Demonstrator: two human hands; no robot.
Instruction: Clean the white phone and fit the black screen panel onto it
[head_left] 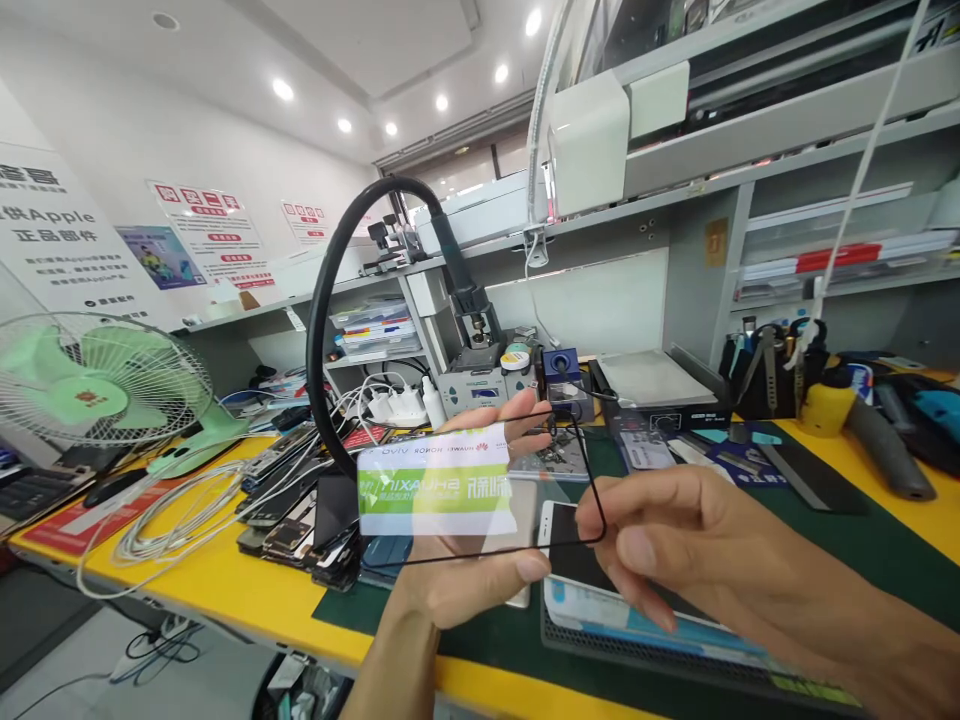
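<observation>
A clear, black-edged glass screen protector (pixel 433 490) is held up above the bench, tilted, with a bright sign reflected in it. My left hand (pixel 457 590) supports it from behind, thumb at the lower edge and fingers at the upper edge. My right hand (pixel 697 535) pinches its right end between thumb and fingers. Below, a white-framed phone (pixel 559 525) with a dark screen lies on a blue-and-white item (pixel 600 615), partly covered by my right hand. Behind the glass, a pale gold phone-shaped item (pixel 517 515) shows in part.
A green mat (pixel 480 660) covers part of the yellow bench (pixel 292 590). Phone parts (pixel 292 535) and coiled white cables (pixel 180 505) lie left, near a green fan (pixel 97 390). A black flexible hose (pixel 319 330) arches over the bench. Tools (pixel 772 365) stand right.
</observation>
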